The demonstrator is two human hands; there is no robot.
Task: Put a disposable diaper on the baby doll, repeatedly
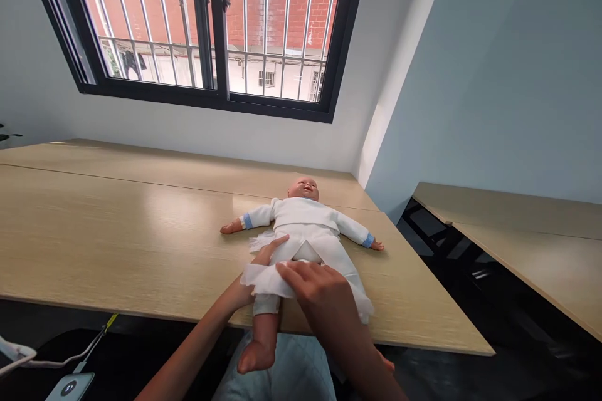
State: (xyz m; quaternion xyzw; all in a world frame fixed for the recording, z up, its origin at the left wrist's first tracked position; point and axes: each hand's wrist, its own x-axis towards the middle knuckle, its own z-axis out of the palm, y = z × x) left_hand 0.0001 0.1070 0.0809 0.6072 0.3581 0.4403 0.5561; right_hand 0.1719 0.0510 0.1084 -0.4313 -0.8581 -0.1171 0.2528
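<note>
A baby doll (303,210) in white clothes with blue cuffs lies on its back on the wooden table (117,232), head toward the window and one bare leg hanging over the front edge. A white diaper (263,279) lies over its hips. My left hand (263,260) rests at the doll's left hip with fingers stretched along the diaper's edge. My right hand (320,291) lies flat on the diaper front, fingers together and pressing down.
A barred window (211,25) fills the wall behind the table. A second wooden table (508,219) stands to the right across a dark gap. A phone (70,386) and a white cable (19,354) lie low at the left.
</note>
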